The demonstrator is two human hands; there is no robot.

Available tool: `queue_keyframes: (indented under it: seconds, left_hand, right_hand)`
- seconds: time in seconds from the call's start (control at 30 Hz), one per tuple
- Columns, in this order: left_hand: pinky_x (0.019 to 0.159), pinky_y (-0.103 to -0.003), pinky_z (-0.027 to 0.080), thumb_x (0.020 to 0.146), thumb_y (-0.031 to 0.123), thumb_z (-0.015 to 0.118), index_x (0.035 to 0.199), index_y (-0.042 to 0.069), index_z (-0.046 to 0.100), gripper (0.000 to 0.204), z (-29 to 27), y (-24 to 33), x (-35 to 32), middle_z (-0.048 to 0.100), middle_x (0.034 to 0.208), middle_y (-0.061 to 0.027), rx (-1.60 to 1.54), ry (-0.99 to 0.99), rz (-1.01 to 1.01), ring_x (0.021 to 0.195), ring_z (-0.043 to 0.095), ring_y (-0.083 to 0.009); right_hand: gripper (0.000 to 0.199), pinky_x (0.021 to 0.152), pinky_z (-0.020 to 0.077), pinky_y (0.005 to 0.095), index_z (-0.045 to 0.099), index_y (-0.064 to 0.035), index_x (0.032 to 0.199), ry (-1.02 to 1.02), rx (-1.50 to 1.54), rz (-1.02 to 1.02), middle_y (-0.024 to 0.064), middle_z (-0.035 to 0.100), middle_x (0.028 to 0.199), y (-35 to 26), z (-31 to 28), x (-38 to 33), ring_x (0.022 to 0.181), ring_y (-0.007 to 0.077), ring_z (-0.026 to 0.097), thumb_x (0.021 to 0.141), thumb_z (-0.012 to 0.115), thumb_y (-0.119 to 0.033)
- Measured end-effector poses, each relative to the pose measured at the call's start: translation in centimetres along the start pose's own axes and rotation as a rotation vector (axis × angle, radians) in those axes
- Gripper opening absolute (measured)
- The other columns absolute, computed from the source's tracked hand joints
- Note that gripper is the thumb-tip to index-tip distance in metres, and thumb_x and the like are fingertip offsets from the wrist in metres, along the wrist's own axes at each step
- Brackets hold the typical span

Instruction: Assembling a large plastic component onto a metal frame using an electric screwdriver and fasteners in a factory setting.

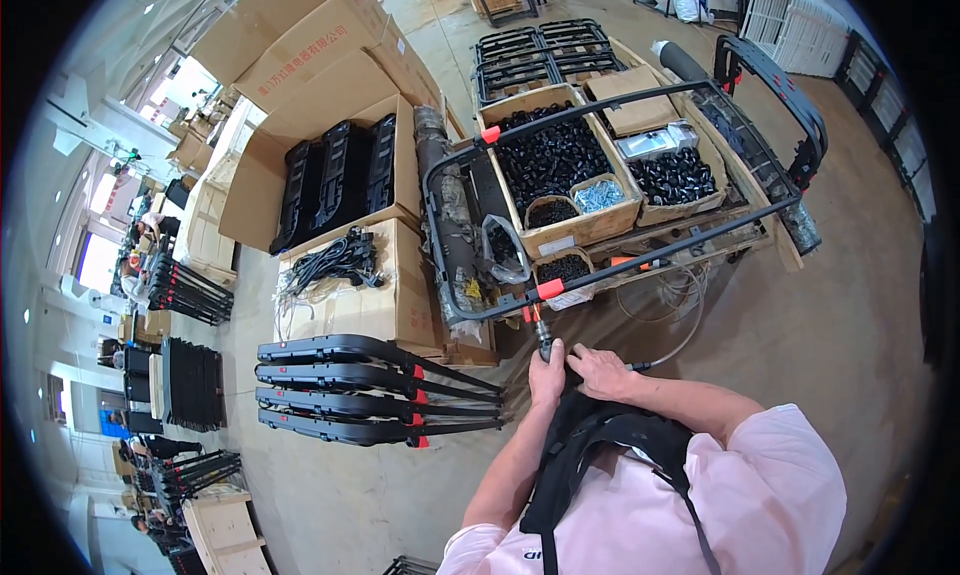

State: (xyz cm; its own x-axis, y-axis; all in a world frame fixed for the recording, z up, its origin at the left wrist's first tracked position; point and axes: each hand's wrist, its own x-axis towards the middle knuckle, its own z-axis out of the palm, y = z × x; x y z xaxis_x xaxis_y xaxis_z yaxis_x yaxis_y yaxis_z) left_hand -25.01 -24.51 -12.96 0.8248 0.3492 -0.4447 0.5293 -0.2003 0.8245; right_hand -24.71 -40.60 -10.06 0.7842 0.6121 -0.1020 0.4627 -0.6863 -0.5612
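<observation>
Both hands are together near the front edge of the workbench. My left hand [547, 377] is wrapped around the silver front of a power driver [542, 335] that looks air-driven. My right hand [600, 373] grips the same driver from behind, and its body is mostly hidden by my fingers. The driver's tip points away from me, at a red clip [549, 289] on the near bar of a black tubular frame [640, 263]. Whether the tip touches the frame is hard to tell. A hose [672, 353] runs off to the right from the driver.
Beyond the frame's near bar sit a wooden box of black plastic parts [555, 160], a tub of silver screws [600, 195] and a bag of small black parts [565, 268]. At left are stacked black frames [340, 390], coiled cables [335, 262] and an open carton [405, 160].
</observation>
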Motion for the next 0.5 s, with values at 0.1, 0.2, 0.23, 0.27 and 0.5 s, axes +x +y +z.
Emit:
queue_keyframes:
  seconds: [0.1,0.2,0.23,0.27,0.5]
  left_hand:
    - [0.081,-0.039,0.050,0.100,0.050,0.069,0.105,-0.002,0.066,0.052,0.0,-0.1,-0.2,0.069,0.093,-0.0101,-0.001,-0.011,-0.001,0.086,0.060,-0.0196]
    - [0.080,-0.038,0.050,0.100,0.050,0.069,0.105,-0.002,0.066,0.052,0.0,-1.1,-0.2,0.068,0.092,-0.0088,-0.007,-0.006,0.006,0.085,0.059,-0.0186]
    - [0.080,-0.038,0.050,0.100,0.050,0.068,0.105,-0.002,0.066,0.052,0.1,-1.1,-0.3,0.067,0.091,-0.0084,-0.005,-0.001,0.010,0.085,0.059,-0.0182]
    - [0.080,-0.038,0.050,0.100,0.051,0.068,0.105,-0.001,0.066,0.052,0.2,-1.2,-0.4,0.067,0.091,-0.0080,-0.003,0.005,0.014,0.084,0.058,-0.0177]
    - [0.080,-0.040,0.050,0.101,0.051,0.068,0.103,-0.003,0.064,0.054,1.8,-0.6,-2.5,0.065,0.089,-0.0108,0.057,-0.008,-0.015,0.083,0.057,-0.0202]
  right_hand:
    - [0.045,0.087,0.0573,0.0519,0.060,-0.0029,0.114,0.005,0.002,-0.001,0.0206,0.059,0.112,0.0,0.1,-0.3,0.107,0.0416,0.067,0.076,0.080,-0.018]
    - [0.046,0.088,0.0573,0.0513,0.060,-0.0028,0.114,-0.005,0.004,-0.003,0.0202,0.059,0.112,-0.3,0.1,-0.4,0.107,0.0410,0.067,0.076,0.081,-0.018]
    - [0.046,0.088,0.0573,0.0511,0.060,-0.0025,0.114,0.004,-0.005,-0.014,0.0202,0.059,0.112,-0.1,0.2,-0.5,0.107,0.0409,0.067,0.075,0.081,-0.018]
    - [0.047,0.089,0.0572,0.0510,0.060,-0.0022,0.113,0.013,-0.015,-0.026,0.0202,0.059,0.112,0.0,0.4,-0.6,0.107,0.0407,0.067,0.075,0.081,-0.019]
    - [0.056,0.090,0.0567,0.0512,0.057,-0.0018,0.122,-0.025,-0.043,-0.015,0.0223,0.061,0.112,1.5,0.5,-2.9,0.108,0.0419,0.067,0.076,0.082,-0.021]
